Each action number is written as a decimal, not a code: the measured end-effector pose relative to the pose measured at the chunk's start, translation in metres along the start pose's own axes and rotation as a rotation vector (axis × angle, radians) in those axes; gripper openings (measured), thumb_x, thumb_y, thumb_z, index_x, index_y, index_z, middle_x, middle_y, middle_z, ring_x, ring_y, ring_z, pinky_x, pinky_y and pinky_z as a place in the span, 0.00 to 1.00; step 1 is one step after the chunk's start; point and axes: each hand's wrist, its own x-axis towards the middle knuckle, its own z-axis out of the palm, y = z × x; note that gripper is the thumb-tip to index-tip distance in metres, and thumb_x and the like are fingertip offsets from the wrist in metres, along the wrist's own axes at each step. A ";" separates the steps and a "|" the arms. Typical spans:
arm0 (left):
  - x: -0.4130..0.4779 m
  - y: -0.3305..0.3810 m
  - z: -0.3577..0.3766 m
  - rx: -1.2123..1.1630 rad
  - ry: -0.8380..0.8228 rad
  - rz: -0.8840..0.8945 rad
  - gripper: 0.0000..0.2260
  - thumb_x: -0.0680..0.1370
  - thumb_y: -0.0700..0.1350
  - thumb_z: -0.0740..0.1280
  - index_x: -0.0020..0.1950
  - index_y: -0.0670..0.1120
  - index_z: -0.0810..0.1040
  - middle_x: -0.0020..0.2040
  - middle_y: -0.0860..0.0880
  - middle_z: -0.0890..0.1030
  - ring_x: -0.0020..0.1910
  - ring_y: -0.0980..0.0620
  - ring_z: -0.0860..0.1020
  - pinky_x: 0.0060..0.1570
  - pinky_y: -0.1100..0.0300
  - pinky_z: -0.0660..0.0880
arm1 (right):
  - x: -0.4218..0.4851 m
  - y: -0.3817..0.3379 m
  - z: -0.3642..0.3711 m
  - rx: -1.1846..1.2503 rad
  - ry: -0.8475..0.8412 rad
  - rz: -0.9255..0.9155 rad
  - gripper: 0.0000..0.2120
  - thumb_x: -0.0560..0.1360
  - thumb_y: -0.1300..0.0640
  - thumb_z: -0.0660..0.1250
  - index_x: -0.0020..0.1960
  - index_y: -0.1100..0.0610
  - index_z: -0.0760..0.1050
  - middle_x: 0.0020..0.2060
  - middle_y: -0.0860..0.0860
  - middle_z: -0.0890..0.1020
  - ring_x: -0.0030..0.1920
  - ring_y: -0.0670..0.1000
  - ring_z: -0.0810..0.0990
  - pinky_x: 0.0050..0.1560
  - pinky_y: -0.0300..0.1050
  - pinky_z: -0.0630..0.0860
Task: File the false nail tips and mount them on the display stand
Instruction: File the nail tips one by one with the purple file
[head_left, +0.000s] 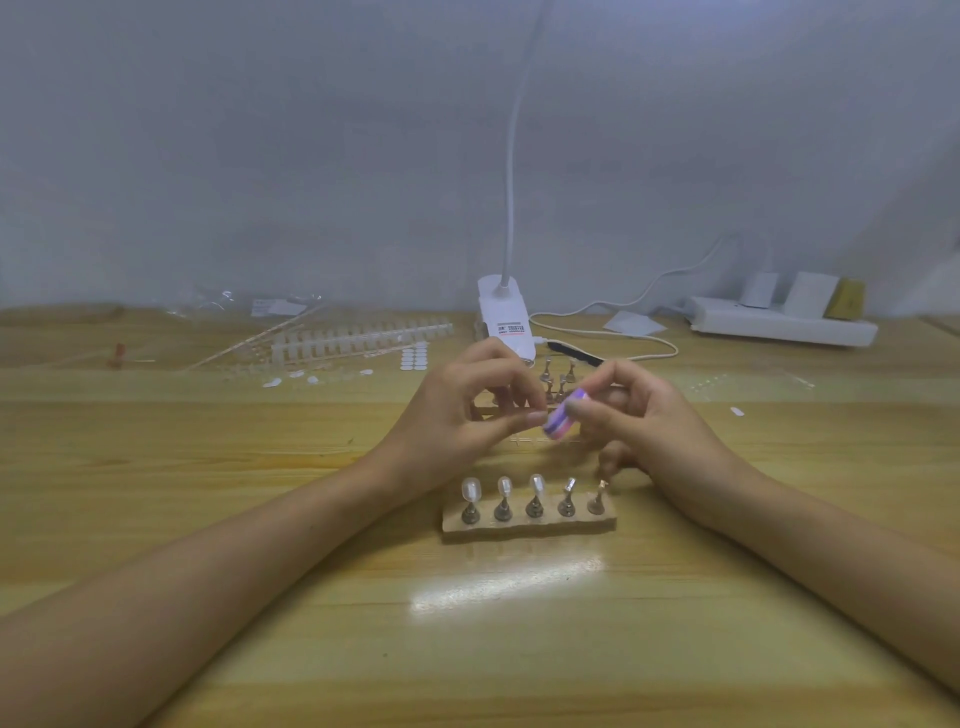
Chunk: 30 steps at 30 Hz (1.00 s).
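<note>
Gripping a striped purple-pink file block (559, 423), right hand (655, 422); left hand (461, 422) curled, fingertips pinched, contents unclear

A white clip lamp (506, 317) stands far back on the wooden table (208, 519), a white power strip (779, 325) to its right.

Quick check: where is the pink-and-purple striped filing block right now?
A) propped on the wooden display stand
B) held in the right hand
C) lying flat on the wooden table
B: the right hand grips the pink-and-purple striped filing block in its fingertips, lifted off the wooden table.
</note>
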 end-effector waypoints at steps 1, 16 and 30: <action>0.000 0.000 0.000 0.005 0.001 0.002 0.02 0.74 0.38 0.73 0.44 0.42 0.81 0.44 0.51 0.75 0.40 0.59 0.75 0.37 0.73 0.69 | 0.000 0.000 0.000 -0.025 -0.041 0.001 0.14 0.70 0.53 0.72 0.49 0.59 0.72 0.44 0.57 0.87 0.39 0.56 0.85 0.26 0.37 0.73; 0.000 0.000 0.000 -0.011 0.006 -0.007 0.02 0.74 0.37 0.73 0.44 0.39 0.82 0.44 0.51 0.74 0.39 0.61 0.75 0.37 0.74 0.69 | -0.001 0.001 0.000 -0.044 -0.100 -0.018 0.15 0.72 0.53 0.72 0.49 0.61 0.72 0.44 0.58 0.87 0.40 0.56 0.85 0.27 0.38 0.74; -0.001 0.000 0.000 -0.034 0.012 -0.008 0.02 0.74 0.37 0.73 0.43 0.42 0.81 0.44 0.51 0.75 0.39 0.60 0.75 0.36 0.74 0.69 | -0.003 -0.001 0.001 -0.041 -0.078 -0.015 0.16 0.71 0.53 0.72 0.49 0.62 0.72 0.42 0.57 0.87 0.39 0.54 0.84 0.27 0.38 0.73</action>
